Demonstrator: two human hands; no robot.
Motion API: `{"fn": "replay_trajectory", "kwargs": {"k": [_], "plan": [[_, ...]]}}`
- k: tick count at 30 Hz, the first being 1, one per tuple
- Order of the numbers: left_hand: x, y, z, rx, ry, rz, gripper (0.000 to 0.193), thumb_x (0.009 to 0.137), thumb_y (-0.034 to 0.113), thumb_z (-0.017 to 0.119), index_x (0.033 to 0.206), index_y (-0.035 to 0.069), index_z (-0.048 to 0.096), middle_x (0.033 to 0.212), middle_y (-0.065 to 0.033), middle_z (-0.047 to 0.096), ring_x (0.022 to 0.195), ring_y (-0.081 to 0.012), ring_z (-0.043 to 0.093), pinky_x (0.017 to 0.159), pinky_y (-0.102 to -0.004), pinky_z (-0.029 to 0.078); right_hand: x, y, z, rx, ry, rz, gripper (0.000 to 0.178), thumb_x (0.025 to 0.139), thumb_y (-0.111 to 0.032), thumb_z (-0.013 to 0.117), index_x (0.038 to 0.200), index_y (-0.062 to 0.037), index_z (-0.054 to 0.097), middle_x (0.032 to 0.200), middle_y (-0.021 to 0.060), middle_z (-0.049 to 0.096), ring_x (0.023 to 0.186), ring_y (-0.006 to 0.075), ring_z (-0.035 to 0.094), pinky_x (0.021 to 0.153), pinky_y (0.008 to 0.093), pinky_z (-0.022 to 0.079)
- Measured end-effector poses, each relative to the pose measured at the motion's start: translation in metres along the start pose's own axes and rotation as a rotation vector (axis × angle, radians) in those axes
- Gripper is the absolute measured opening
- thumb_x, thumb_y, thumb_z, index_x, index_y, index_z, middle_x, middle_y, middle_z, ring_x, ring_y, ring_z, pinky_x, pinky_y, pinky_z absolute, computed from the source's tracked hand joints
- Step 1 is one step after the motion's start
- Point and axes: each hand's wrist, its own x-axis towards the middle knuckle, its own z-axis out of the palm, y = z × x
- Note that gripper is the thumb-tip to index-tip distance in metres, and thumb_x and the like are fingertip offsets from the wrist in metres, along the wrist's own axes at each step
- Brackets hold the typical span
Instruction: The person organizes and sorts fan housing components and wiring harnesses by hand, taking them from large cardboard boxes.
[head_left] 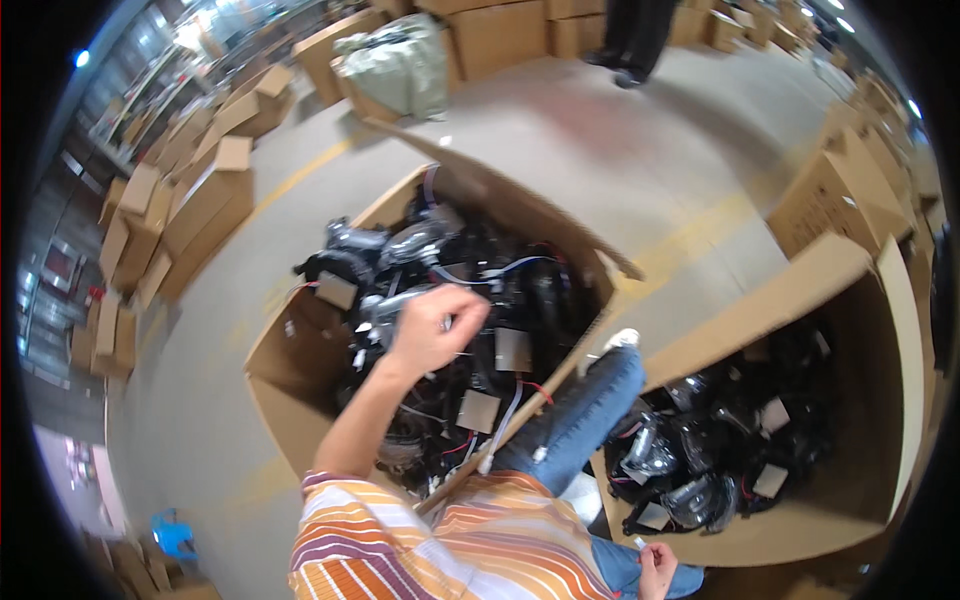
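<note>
My left hand (436,330) hovers above the left cardboard box (285,365), its fingers curled closed. Whatever the fingers may hold is too small to make out. Under it lies a heap of black parts in clear plastic bags (405,245), with thin cables and cardboard tags among them. A white cable (508,415) hangs over the heap near the box's right edge. Low at the right, beside my jeans, my right hand (656,572) is closed in a pinch with a small white piece (640,543) at its fingertips.
A second open cardboard box (840,525) with similar bagged black parts (690,450) stands at my right. My leg (590,420) is between the two boxes. Empty-looking cartons (205,205) line the left. A person in dark trousers (640,35) stands at the back near a pale sack (400,65).
</note>
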Motion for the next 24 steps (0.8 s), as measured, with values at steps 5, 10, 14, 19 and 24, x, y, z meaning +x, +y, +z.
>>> {"fn": "replay_trajectory", "kwargs": {"k": [5,10,14,19,24], "plan": [[-0.091,-0.117,-0.185,0.512,0.542,-0.573,0.033,0.085,0.023,0.049,0.064,-0.002,0.047,0.052,-0.0112,0.044,0.049,-0.0145,0.034,0.044,-0.0291,0.031,0.004,-0.007,0.010,-0.141,-0.097,0.067,0.009,0.079,-0.008,0.053,0.083,-0.0001,0.056,0.071,0.0010,0.052,0.066,0.0087,0.045,0.060,0.0221,0.038],[-0.239,-0.283,-0.290,0.920,0.152,-1.448,0.059,0.082,0.051,0.038,0.098,-0.001,0.058,0.100,-0.0253,0.055,0.100,-0.0347,0.052,0.085,-0.0417,0.040,0.011,0.004,0.010,-0.245,-0.089,0.126,0.009,0.080,-0.007,0.051,0.083,-0.0003,0.056,0.072,0.0012,0.052,0.068,0.0093,0.045,0.063,0.0232,0.039],[-0.289,-0.328,-0.295,0.592,0.048,-1.626,0.060,0.083,0.050,0.037,0.105,-0.003,0.055,0.106,-0.0224,0.054,0.104,-0.0328,0.049,0.089,-0.0408,0.038,0.005,0.005,0.012,-0.168,-0.041,0.041,0.009,0.079,-0.007,0.052,0.082,-0.0004,0.057,0.075,0.0027,0.054,0.071,0.0115,0.047,0.066,0.0249,0.040],[-0.317,-0.339,-0.302,-0.457,0.622,-1.662,0.043,0.082,0.040,0.048,0.104,0.003,0.056,0.100,-0.0131,0.059,0.091,-0.0251,0.055,0.082,-0.0386,0.042,0.002,0.016,0.016,-0.333,-0.027,0.154,0.011,0.079,-0.007,0.052,0.085,0.0001,0.057,0.078,0.0042,0.056,0.074,0.0135,0.048,0.067,0.0268,0.041],[-0.345,-0.323,-0.291,-0.571,1.358,-0.905,0.028,0.080,0.014,0.055,0.106,0.003,0.051,0.100,-0.0079,0.056,0.088,-0.0179,0.055,0.077,-0.0311,0.044,0.011,0.013,0.026,-0.392,-0.071,0.132,0.014,0.080,-0.010,0.051,0.086,0.0009,0.056,0.072,0.0041,0.054,0.068,0.0129,0.047,0.063,0.0264,0.040]]}}
